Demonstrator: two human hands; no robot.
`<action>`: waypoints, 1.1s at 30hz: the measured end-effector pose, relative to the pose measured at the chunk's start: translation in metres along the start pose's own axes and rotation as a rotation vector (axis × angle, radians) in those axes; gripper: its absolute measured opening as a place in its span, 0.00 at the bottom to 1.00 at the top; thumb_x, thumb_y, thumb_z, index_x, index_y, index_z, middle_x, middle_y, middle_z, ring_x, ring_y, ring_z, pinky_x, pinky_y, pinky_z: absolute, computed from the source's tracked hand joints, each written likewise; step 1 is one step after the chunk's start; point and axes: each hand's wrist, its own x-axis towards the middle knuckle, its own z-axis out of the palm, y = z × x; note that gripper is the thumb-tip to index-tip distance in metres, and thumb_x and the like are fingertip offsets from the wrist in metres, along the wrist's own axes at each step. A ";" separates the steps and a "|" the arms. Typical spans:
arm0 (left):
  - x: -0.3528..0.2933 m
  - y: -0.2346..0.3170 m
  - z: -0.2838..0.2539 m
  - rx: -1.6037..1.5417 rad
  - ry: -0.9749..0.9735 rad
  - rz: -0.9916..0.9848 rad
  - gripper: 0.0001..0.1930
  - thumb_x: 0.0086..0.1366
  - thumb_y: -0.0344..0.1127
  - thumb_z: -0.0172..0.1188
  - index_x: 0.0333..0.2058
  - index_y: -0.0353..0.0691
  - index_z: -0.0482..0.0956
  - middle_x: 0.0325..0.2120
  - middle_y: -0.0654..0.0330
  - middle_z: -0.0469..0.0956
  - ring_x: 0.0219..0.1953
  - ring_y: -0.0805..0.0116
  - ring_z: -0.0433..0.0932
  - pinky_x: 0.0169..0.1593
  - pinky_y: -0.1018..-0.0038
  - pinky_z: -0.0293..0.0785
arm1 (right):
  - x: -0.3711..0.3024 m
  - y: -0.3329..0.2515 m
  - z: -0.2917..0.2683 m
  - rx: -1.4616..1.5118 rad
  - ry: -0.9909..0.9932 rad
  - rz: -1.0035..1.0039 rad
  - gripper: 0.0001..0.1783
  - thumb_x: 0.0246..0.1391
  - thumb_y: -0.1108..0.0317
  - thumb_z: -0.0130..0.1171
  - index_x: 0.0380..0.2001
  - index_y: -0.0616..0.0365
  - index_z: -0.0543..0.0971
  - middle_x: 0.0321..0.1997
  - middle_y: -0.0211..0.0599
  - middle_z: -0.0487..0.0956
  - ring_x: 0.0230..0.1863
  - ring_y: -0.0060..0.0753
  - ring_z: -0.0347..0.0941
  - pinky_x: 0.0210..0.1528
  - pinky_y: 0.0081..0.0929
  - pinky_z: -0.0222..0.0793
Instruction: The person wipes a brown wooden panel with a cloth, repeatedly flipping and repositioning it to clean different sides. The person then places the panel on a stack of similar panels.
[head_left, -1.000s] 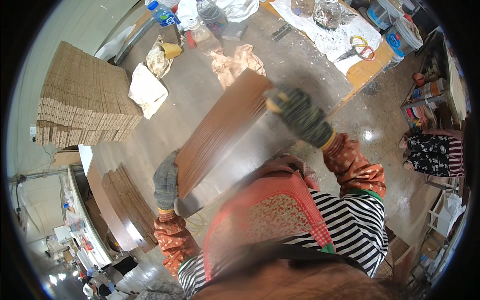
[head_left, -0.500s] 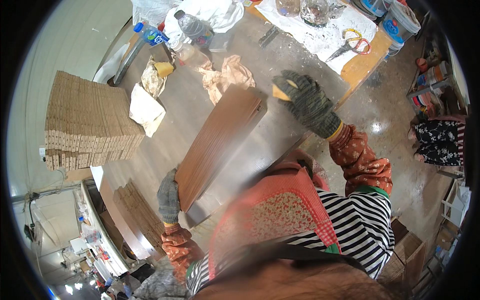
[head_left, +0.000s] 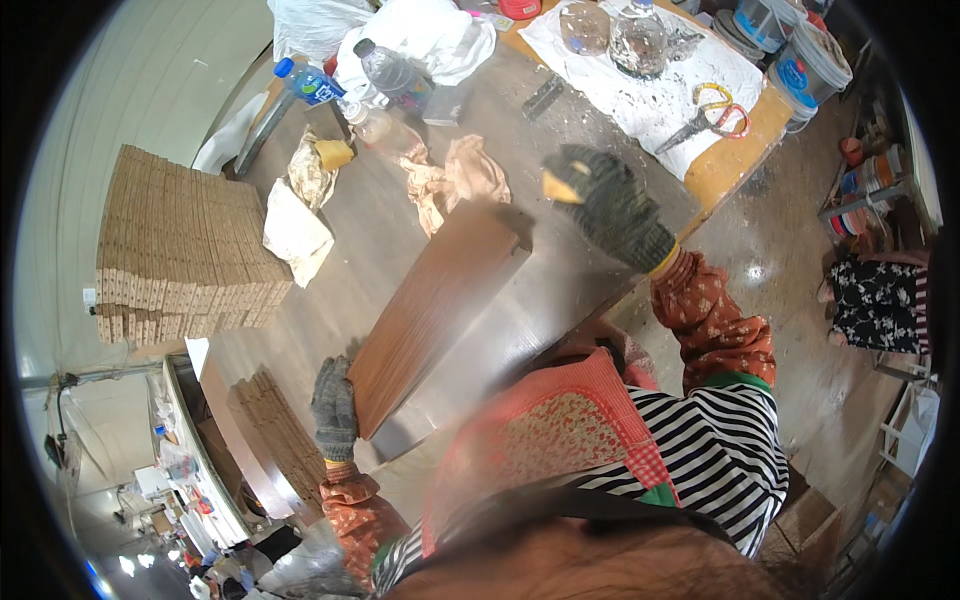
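A fanned stack of long brown boards (head_left: 440, 310) lies slantwise on the worktable, its narrow edges stepped. My left hand (head_left: 334, 410), in a grey knitted glove, rests against the stack's near-left end. Its fingers are stretched out along that end, and the thumb is not visible. Beyond the stack's far-right end, my right hand (head_left: 610, 210), in a dark green-grey glove and slightly blurred, is closed around a small yellow sponge-like pad (head_left: 560, 187). That hand is apart from the boards. Crumpled peach cloth (head_left: 462, 180) lies just behind the stack.
At left rises a tall pile of boards (head_left: 190, 240); a lower pile (head_left: 270, 435) stands nearer. A stained cloth (head_left: 300, 225), a yellow sponge (head_left: 335, 153) and bottles (head_left: 395, 75) sit at the back. Scissors (head_left: 705, 120) lie on white cloth. Buckets (head_left: 805, 70) stand far right.
The table and boards sit slightly lower in the picture. My right hand has shifted a little relative to the stack and still grips the pad. My left hand stays at the stack's end.
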 end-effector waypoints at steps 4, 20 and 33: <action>0.001 0.008 -0.002 0.128 0.053 0.057 0.16 0.70 0.35 0.55 0.53 0.37 0.81 0.54 0.49 0.80 0.63 0.44 0.73 0.66 0.54 0.67 | 0.039 0.054 -0.009 -0.152 -0.109 0.275 0.30 0.54 0.59 0.69 0.60 0.52 0.77 0.62 0.46 0.75 0.61 0.50 0.72 0.65 0.44 0.68; 0.002 0.048 -0.013 0.355 0.103 0.113 0.19 0.70 0.37 0.56 0.57 0.38 0.77 0.55 0.52 0.78 0.61 0.46 0.72 0.64 0.54 0.65 | 0.153 -0.049 0.121 0.306 -0.575 -0.297 0.30 0.60 0.43 0.55 0.60 0.45 0.76 0.63 0.41 0.76 0.57 0.50 0.76 0.59 0.43 0.70; 0.010 0.042 -0.018 0.117 -0.027 0.109 0.18 0.71 0.37 0.54 0.55 0.34 0.77 0.52 0.47 0.79 0.55 0.46 0.77 0.60 0.56 0.72 | 0.125 -0.001 0.016 0.745 0.020 0.404 0.17 0.60 0.67 0.61 0.52 0.58 0.80 0.51 0.39 0.82 0.50 0.34 0.79 0.56 0.31 0.73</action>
